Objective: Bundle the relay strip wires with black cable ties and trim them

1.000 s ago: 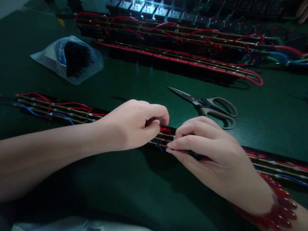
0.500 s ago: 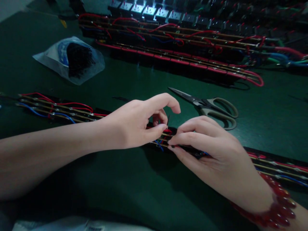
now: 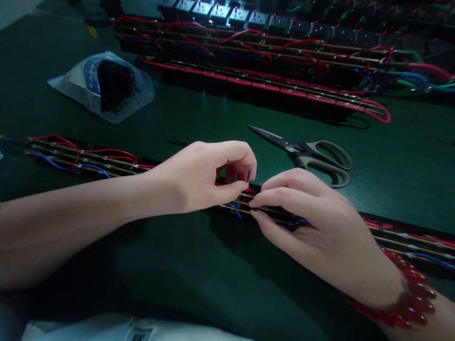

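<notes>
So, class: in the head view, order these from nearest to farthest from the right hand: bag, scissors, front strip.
1. Front strip: beneath the right hand.
2. Scissors: just beyond the hand.
3. Bag: far off, upper left.

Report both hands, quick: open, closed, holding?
Left hand: curled, fingers at a thin black strip; grip unclear.
Right hand: nearly pinched at the wired assembly; hold cannot be told.

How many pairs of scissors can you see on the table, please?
1: the scissors lie on the green table, just beyond the right hand. Another could be hidden beneath the arms.
</notes>
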A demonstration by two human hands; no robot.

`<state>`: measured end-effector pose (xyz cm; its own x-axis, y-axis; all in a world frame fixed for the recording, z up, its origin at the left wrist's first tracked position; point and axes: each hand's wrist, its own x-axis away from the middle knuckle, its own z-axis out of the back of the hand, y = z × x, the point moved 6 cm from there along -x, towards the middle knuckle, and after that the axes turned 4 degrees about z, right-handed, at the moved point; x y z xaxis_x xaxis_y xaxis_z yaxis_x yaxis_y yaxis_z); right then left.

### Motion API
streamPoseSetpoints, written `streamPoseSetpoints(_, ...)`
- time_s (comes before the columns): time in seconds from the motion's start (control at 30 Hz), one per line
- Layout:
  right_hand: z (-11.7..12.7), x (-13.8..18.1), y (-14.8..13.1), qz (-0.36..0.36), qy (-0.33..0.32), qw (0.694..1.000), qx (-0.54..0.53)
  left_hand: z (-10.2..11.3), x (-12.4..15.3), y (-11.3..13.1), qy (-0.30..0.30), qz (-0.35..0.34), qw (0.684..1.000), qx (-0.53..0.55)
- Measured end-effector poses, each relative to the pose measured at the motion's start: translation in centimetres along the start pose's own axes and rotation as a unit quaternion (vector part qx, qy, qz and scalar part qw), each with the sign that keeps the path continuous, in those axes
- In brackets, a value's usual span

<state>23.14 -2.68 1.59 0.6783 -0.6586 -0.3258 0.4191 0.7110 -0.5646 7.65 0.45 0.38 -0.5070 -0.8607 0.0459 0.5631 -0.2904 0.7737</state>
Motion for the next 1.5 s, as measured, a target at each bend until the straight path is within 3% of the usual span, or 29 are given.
streamPoseSetpoints(0.57, -0.3, 0.2, 0.1, 0.002, -0.009, 1.0, 0.0, -0.3, -0.2, 0.6, -0.017, -0.047, 0.998, -0.041)
streamPoseSetpoints(0.87, -0.3, -1.1, -1.7, 0.019, -0.045, 0.994, 0.102, -0.4, -0.1, 0.5, -0.033, 0.011, 0.999, -0.04)
streamPoseSetpoints(1.07, 0.0, -1.5, 0.1, -0.067, 0.001, 0.997, -0.031, -0.4, 0.1, 0.3, -0.016, 0.008, 0.999, -0.047)
streamPoseSetpoints(1.3, 0.4, -0.5, 0.8, -0.076, 0.047, 0.996, -0.01, -0.4, 0.1, 0.6, 0.004, -0.035, 0.997, -0.072)
streamPoseSetpoints(1.5, 0.1, -0.6, 0.8, -0.066, 0.044, 0.997, -0.004, -0.5, 0.0, 0.6, -0.002, -0.047, 0.995, -0.093)
